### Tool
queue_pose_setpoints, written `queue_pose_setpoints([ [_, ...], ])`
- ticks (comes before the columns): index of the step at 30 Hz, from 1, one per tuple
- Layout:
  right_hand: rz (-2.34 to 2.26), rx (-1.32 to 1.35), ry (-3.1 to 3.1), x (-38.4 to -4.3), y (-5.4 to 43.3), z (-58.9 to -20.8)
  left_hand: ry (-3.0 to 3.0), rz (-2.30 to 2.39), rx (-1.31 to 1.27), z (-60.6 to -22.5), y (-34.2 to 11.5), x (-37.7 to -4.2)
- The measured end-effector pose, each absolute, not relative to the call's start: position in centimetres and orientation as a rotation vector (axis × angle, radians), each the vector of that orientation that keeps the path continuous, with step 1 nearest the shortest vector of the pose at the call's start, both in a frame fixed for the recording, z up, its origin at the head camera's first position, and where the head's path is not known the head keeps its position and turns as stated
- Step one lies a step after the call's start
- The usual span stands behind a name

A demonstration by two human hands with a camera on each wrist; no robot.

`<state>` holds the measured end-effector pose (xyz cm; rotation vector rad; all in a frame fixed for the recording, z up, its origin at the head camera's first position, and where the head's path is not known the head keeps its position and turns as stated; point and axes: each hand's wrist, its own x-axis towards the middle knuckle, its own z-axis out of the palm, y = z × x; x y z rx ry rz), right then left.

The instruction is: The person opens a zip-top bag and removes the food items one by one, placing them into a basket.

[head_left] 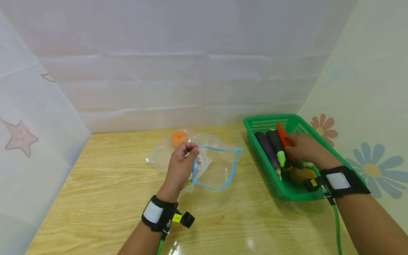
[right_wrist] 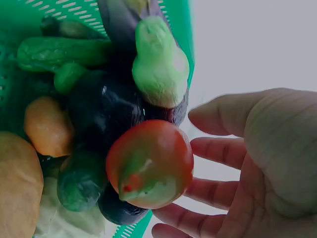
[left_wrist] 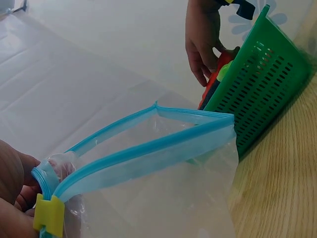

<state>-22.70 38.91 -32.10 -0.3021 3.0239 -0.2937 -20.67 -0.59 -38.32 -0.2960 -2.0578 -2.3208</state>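
Note:
My left hand pinches the edge of a clear zip bag, whose blue-rimmed mouth gapes toward the right. A yellow slider sits on the zip beside the left fingers. At the right, my right hand reaches into a green basket. Its fingers are spread beside a carrot, fingertips right at its side and the thumb apart from it. The carrot's green-tipped end faces the right wrist camera. Left of the carrot lie a purple eggplant and a darker one with a green cap.
An orange shows through clear plastic behind the left hand. The basket also holds a cucumber, a small orange fruit and a larger yellowish-brown one. Walls stand behind and at both sides of the wooden table.

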Motion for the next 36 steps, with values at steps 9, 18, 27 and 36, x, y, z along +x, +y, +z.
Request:
queue_pose_setpoints([
  [9, -0.326, -0.316, 3.078, -21.9, 37.5, -31.0, -2.060, -2.303, -0.322, -38.4, -0.3, -20.7],
  [18, -0.558, -0.562, 3.276, -19.7, 31.0, -29.8, -2.022, -2.373, -0.356, -38.1, 0.3, -20.6],
  [27, -0.661, -1.232, 3.211, -18.5, 24.4, -33.5, -2.039, -2.411, -0.404, -37.8, 1.5, -20.0],
  [36, -0.475, -1.286, 3.095, -19.7, 20.6, -37.0, -2.017, -2.474, -0.506, -37.0, 2.5, -18.6],
])
